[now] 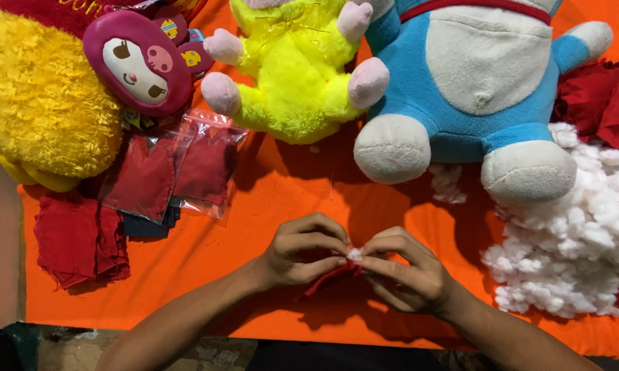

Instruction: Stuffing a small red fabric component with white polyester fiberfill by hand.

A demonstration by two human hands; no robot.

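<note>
From the head view, my left hand [302, 253] and right hand [404, 275] pinch a small red fabric piece [328, 275] between them over the orange cloth-covered table [254, 227], each grip clenched on it. A tuft of white stuffing [354, 254] shows at the opening, so filling looks partly done; the big heap of white fluffy stuffing [577, 227] lies to my right.
</note>
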